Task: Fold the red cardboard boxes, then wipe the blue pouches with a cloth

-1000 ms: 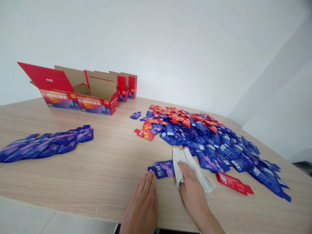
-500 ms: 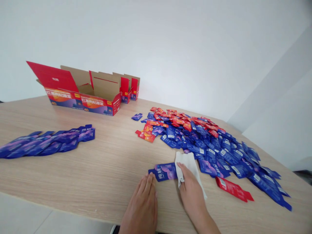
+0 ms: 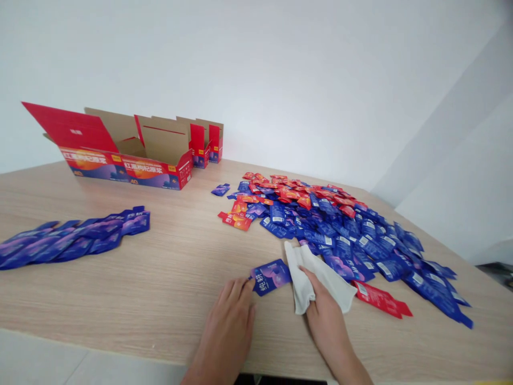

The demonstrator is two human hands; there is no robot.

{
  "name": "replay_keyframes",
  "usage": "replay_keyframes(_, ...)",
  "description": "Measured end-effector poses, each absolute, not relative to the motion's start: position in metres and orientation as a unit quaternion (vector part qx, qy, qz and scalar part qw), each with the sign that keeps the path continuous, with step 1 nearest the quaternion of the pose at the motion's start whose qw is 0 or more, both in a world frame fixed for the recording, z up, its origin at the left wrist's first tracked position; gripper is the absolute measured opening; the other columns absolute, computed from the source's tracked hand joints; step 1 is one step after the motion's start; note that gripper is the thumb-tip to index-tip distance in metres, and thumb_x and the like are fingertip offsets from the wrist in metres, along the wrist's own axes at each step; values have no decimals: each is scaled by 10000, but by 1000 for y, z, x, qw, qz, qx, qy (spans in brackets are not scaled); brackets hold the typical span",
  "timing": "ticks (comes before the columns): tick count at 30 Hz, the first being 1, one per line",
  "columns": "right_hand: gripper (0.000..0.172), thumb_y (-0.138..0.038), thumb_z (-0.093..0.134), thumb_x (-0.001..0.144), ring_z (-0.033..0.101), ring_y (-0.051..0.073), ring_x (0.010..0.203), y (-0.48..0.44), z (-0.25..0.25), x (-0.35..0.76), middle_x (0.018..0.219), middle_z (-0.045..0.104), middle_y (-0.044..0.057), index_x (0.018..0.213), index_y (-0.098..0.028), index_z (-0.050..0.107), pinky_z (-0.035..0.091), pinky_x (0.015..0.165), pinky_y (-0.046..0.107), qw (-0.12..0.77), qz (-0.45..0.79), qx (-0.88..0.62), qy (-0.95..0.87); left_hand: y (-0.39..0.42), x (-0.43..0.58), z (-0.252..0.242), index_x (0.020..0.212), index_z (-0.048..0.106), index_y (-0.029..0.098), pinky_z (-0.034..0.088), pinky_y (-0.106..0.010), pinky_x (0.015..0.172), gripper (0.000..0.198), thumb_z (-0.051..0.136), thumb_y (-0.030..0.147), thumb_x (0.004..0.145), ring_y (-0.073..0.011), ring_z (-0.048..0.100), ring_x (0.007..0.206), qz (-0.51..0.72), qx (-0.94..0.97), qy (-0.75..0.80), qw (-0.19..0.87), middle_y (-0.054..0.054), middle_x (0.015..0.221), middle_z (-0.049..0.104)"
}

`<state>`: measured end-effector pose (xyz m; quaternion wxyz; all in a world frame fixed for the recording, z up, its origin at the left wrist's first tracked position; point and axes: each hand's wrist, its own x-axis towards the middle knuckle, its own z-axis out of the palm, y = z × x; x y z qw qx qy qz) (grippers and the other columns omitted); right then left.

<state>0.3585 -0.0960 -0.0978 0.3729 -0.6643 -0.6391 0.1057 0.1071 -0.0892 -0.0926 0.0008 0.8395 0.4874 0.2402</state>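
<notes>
A blue-and-purple sachet [image 3: 271, 277] lies on the wooden table [image 3: 160, 299], just beyond my left hand [image 3: 226, 315]. The fingertips of that hand touch the sachet's narrow left end. My right hand [image 3: 326, 318] presses on a crumpled white cloth [image 3: 316, 280], which wraps around its fingers and hides them partly. The cloth's far edge touches the near side of a large heap of blue and red sachets [image 3: 320, 224]. A loose red sachet [image 3: 380, 299] lies just right of the cloth.
A long row of overlapping blue sachets [image 3: 72, 240] lies on the table at left. Open red cardboard boxes [image 3: 124, 155] stand along the far edge. The table's near edge runs below my hands, and white walls bound the far and right sides.
The blue sachet has swung, its right end now pointing further away. The cloth has spread out under my right hand. My left hand has drawn back slightly, and the view has shifted.
</notes>
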Motion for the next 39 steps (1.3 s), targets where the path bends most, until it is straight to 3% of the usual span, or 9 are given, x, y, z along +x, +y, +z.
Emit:
replay_keyframes(4,527,-235,500,913,546,304,1424,-102,-84,352,1470,655,89,1420,-232,644,370,1231,536,439,152,-646,-605,-73,118,-73,1365,608,158,532,-425,1026,404,633,292,986,-266,640,1207,194,837,511,-9,-104,1329,695)
replay_keyframes(9,465,-313,557,920,580,314,1374,-100,-80,355,1433,681,103,1358,-229,690,363,1224,530,523,198,-612,-559,-58,125,-66,1201,686,150,528,-432,908,228,569,217,1017,-276,662,1046,159,853,496,-33,-100,1166,736)
replay_keyframes(14,461,-328,573,919,625,297,1313,-96,-78,359,1394,708,102,1347,-223,708,426,1180,498,593,209,-591,-506,-59,128,-60,1117,685,199,492,-421,880,257,492,79,996,-256,643,982,152,847,508,-47,-57,1060,715)
replay_keyframes(19,461,-358,590,915,640,307,1286,-95,-81,357,1364,724,109,1331,-208,719,419,1178,508,601,220,-591,-491,-63,140,-60,1336,598,168,468,-484,989,392,609,383,1008,-294,609,1121,169,835,522,-44,-108,1232,686)
replay_keyframes(22,461,-368,597,926,635,311,1286,-95,-82,357,1372,718,117,1340,-204,714,406,1183,519,603,228,-589,-488,-58,151,-60,1264,636,151,474,-504,986,364,658,376,978,-313,616,1107,165,831,529,-39,-115,1198,697)
replay_keyframes(27,473,-358,609,917,621,319,1314,-95,-83,359,1352,731,121,1346,-192,719,393,1197,528,627,246,-575,-465,-50,162,-56,1146,674,164,483,-476,938,195,544,246,1026,-298,644,1030,156,827,539,-30,-111,1098,726)
replay_keyframes(33,469,-336,632,874,681,295,1250,-93,-78,362,1193,801,102,1305,-189,746,513,1105,475,698,281,-534,-386,-56,148,-46,1188,630,203,492,-378,876,313,361,122,1051,-230,705,954,181,805,564,37,-69,1024,756)
replay_keyframes(36,466,-327,620,886,703,277,1214,-95,-62,358,1176,806,97,1316,-189,737,540,1084,457,717,295,-517,-362,-54,136,-45,1162,629,206,495,-304,717,357,285,161,1079,-188,736,800,192,786,578,104,-46,919,768)
replay_keyframes(39,458,-334,595,923,700,277,1219,-102,-45,346,1230,787,105,1340,-190,718,543,1087,452,703,299,-519,-385,-51,130,-43,1061,672,238,504,-279,713,345,328,208,1081,-173,750,829,191,792,557,163,-18,898,775)
